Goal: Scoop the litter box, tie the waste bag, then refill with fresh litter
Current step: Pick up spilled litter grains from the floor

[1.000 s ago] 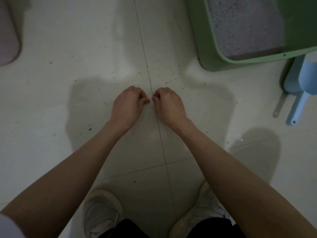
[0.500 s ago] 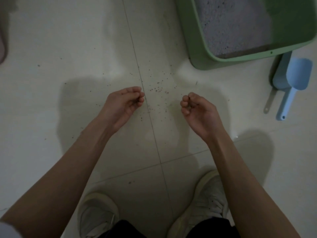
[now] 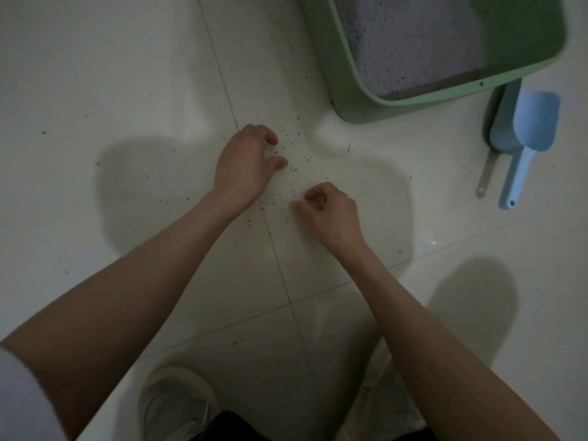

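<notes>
Nearest, white sneaker [image 3: 178,405] | right hand [image 3: 331,214] back down from half-second-ago lift, fingers curled pinching at dark spilled litter grains [image 3: 296,173] | left hand [image 3: 245,167] fingers spread, raking grains | beyond fingers: green plastic litter box [image 3: 350,100], pale-blue plastic scoop [image 3: 528,144] idle right | judged: floor cleanup.

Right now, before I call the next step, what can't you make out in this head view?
- Litter box: far side cut off by the top edge, so the litter level is unclear.
- Right hand: fingers curled under; whether they pinch any scattered grains is hidden.
- Left hand: fingertips on the floor, contact hidden by the hand itself.
- Blue scoop: a second scoop beside it is partly covered.
- Waste bag: not in view.
</notes>
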Motion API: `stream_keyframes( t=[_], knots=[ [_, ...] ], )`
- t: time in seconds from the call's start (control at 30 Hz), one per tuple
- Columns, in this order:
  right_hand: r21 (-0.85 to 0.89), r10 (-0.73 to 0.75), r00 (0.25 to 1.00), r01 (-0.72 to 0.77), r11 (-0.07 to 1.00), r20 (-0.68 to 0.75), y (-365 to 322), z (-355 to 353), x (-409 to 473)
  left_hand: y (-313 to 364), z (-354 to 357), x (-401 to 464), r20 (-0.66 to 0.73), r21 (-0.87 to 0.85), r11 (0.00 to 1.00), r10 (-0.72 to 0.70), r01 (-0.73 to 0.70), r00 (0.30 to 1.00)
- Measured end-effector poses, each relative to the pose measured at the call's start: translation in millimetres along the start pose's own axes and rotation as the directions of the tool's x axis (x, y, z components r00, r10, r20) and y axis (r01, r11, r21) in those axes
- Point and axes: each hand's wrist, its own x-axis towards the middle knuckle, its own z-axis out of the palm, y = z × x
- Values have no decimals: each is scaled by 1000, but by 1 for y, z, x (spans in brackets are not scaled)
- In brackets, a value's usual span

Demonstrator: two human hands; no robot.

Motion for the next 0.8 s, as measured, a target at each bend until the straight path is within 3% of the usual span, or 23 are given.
stream_keyframes(
  t=[0.17,0.27,0.33,0.43,0.57,0.63,0.7,0.77,0.8],
  knots=[
    [-319,-125,992,130,939,35,6,21,-5,2,3,6,-19,28,999,17,-16,1000],
    [-417,-351,928,272,867,-126,14,37,-5,2,4,4,-44,60,997,46,-44,998],
    [-535,-428,889,284,796,-164,18,43,-6,1,5,1,-57,90,995,58,-53,997],
    [-669,-492,864,304,679,-107,23,47,-6,0,7,-2,-43,134,989,62,-56,997],
    [-753,-650,760,429,500,1,23,44,-3,0,3,-7,-2,139,988,61,-61,998],
    [-761,-704,707,490,425,62,19,39,0,0,-4,-13,-58,-10,1000,-6,5,998],
    [-769,-715,688,520,371,120,16,36,2,0,-14,-21,-85,-276,950,-174,145,981],
    [-770,-700,699,525,362,148,12,36,-1,-4,-27,-29,22,-512,802,-347,309,938],
    [-765,-697,701,530,366,153,11,37,-2,-7,-34,-34,131,-633,670,-400,387,907]
  ],
)
